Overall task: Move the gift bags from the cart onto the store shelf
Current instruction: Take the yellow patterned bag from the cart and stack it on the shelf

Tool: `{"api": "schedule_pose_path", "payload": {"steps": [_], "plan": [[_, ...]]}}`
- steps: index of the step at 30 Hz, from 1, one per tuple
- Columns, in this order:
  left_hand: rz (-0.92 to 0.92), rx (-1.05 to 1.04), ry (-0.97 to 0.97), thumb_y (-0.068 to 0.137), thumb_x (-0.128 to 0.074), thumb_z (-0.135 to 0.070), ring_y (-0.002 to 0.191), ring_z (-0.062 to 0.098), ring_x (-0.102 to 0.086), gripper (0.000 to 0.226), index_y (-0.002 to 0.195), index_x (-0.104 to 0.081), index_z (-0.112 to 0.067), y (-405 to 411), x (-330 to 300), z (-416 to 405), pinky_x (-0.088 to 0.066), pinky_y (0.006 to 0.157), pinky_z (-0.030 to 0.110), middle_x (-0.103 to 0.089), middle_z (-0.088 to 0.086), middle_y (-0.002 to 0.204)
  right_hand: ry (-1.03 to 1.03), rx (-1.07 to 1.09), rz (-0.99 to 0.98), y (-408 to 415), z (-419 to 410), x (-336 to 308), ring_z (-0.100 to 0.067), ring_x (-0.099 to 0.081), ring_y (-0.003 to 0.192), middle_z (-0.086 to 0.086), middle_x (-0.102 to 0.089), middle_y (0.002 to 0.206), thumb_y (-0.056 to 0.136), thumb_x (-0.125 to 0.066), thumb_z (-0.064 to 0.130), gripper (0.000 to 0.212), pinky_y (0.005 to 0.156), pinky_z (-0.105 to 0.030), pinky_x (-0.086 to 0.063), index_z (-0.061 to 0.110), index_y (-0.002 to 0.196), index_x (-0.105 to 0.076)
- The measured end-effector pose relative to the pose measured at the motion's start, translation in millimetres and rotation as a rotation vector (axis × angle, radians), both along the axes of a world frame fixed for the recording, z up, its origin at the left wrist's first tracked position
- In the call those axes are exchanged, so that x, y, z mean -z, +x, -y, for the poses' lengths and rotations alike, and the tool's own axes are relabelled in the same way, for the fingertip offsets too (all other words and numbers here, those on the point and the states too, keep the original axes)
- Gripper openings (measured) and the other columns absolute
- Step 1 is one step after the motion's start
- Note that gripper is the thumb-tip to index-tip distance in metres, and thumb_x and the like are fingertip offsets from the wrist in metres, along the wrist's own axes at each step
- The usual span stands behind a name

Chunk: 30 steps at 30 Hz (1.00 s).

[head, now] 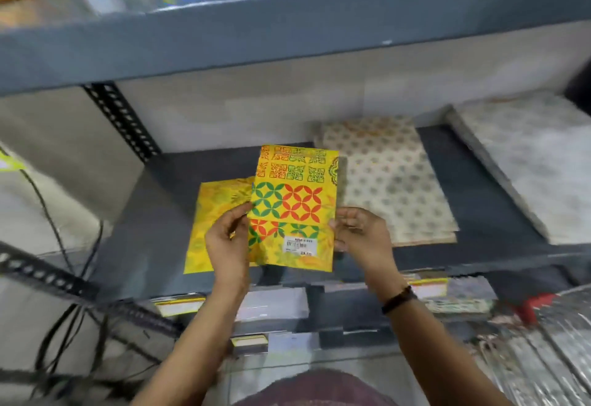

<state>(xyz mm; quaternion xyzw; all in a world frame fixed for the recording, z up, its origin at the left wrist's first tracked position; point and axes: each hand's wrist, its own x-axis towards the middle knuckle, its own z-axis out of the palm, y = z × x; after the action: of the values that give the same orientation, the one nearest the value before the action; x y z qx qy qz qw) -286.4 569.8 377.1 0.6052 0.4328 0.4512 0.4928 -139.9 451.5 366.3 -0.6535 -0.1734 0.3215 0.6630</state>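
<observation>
A flat yellow gift bag (295, 204) with red and green leaf patterns and a white price label is held over the dark shelf board (150, 230). My left hand (228, 242) grips its left edge and my right hand (363, 236) grips its right edge. Under it, partly covered, lies another yellow gift bag (212, 214) flat on the shelf. To the right lies a stack of beige patterned gift bags (390, 178), and further right a pale grey stack (537, 162). The cart is not visible.
A grey upper shelf (287, 41) with upright coloured items overhangs the space. A perforated black upright (121, 121) stands at the back left. Cables (64, 246) hang at the left. Lower shelves hold packets (275, 306), and shiny silver wrapped items (556, 341) sit at the lower right.
</observation>
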Motion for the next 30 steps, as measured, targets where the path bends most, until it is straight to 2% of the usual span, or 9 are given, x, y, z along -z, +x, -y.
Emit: {"api": "schedule_pose_path", "payload": {"steps": [3, 5, 9, 11, 13, 17, 22, 25, 30], "plan": [[-0.048, -0.074, 0.023, 0.088, -0.047, 0.010, 0.092, 0.012, -0.063, 0.033, 0.100, -0.066, -0.014, -26, 4, -39, -0.051, 0.086, 0.023, -0.067, 0.010, 0.105, -0.014, -0.062, 0.002, -25, -48, 1, -0.014, -0.064, 0.070, -0.005, -0.064, 0.075, 0.083, -0.062, 0.001, 0.018, 0.055, -0.017, -0.058, 0.004, 0.100, -0.062], [-0.079, -0.118, 0.006, 0.087, -0.047, 0.010, 0.097, 0.022, -0.061, 0.036, 0.096, -0.067, -0.018, -38, 11, -57, -0.049, 0.093, 0.042, -0.067, 0.009, 0.101, -0.060, -0.102, 0.066, -34, -70, 5, -0.013, -0.065, 0.071, -0.001, -0.065, 0.073, 0.083, -0.062, 0.003, 0.020, 0.062, -0.022, -0.060, 0.002, 0.104, -0.063], [-0.201, -0.139, 0.017, 0.086, -0.048, 0.010, 0.097, 0.035, -0.066, 0.037, 0.095, -0.068, -0.020, -58, 28, -72, -0.050, 0.091, 0.050, -0.070, 0.013, 0.106, -0.181, -0.134, 0.234, -46, -96, 17, -0.017, -0.067, 0.077, -0.010, -0.069, 0.086, 0.082, -0.065, 0.006, 0.023, 0.075, -0.029, -0.058, 0.000, 0.104, -0.067], [-0.259, -0.114, 0.025, 0.086, -0.048, 0.009, 0.094, 0.035, -0.066, 0.034, 0.099, -0.070, -0.014, -64, 34, -74, -0.053, 0.089, 0.048, -0.070, 0.016, 0.109, -0.226, -0.161, 0.332, -51, -100, 20, -0.002, -0.062, 0.071, -0.007, -0.069, 0.088, 0.081, -0.066, 0.007, 0.023, 0.069, -0.004, -0.049, 0.001, 0.103, -0.068], [-0.334, -0.069, 0.068, 0.086, -0.049, 0.008, 0.084, 0.027, -0.064, 0.033, 0.104, -0.069, -0.011, -70, 38, -73, -0.051, 0.081, 0.036, -0.071, 0.013, 0.107, -0.259, -0.196, 0.383, -56, -97, 23, -0.006, -0.061, 0.083, -0.008, -0.070, 0.096, 0.081, -0.065, 0.007, 0.028, 0.067, 0.004, -0.043, 0.001, 0.108, -0.066], [-0.471, 0.024, 0.169, 0.084, -0.065, -0.015, 0.101, 0.014, -0.057, 0.031, 0.115, -0.064, -0.009, -92, 36, -67, -0.039, 0.080, 0.019, -0.059, -0.006, 0.108, -0.213, -0.306, 0.404, -69, -78, 25, -0.015, -0.064, 0.103, -0.007, -0.070, 0.113, 0.082, -0.066, 0.017, 0.043, 0.092, -0.028, -0.053, 0.011, 0.124, -0.057], [-0.690, 0.346, 0.193, 0.053, -0.078, -0.044, 0.131, 0.013, -0.035, 0.096, 0.138, -0.045, -0.012, -123, 39, -71, -0.030, 0.104, 0.023, -0.038, -0.004, 0.139, -0.280, -0.417, 0.626, -81, -59, 31, -0.013, -0.054, 0.117, 0.002, -0.060, 0.130, 0.078, -0.069, 0.024, 0.063, 0.101, -0.028, -0.044, 0.019, 0.136, -0.044], [-0.744, 0.373, 0.216, 0.056, -0.085, -0.027, 0.135, 0.030, -0.039, 0.093, 0.138, -0.045, -0.008, -121, 40, -78, -0.034, 0.108, 0.034, -0.040, 0.014, 0.148, -0.282, -0.430, 0.668, -89, -60, 34, -0.014, -0.049, 0.124, 0.001, -0.056, 0.135, 0.077, -0.070, 0.022, 0.066, 0.107, -0.033, -0.041, 0.020, 0.137, -0.042], [-0.700, 0.380, 0.240, 0.057, -0.086, -0.012, 0.130, 0.031, -0.045, 0.082, 0.131, -0.052, -0.004, -115, 41, -85, -0.035, 0.107, 0.033, -0.048, 0.016, 0.142, -0.282, -0.389, 0.718, -94, -61, 29, -0.017, -0.054, 0.116, -0.001, -0.060, 0.129, 0.077, -0.070, 0.015, 0.059, 0.101, -0.026, -0.043, 0.017, 0.131, -0.048]]}}
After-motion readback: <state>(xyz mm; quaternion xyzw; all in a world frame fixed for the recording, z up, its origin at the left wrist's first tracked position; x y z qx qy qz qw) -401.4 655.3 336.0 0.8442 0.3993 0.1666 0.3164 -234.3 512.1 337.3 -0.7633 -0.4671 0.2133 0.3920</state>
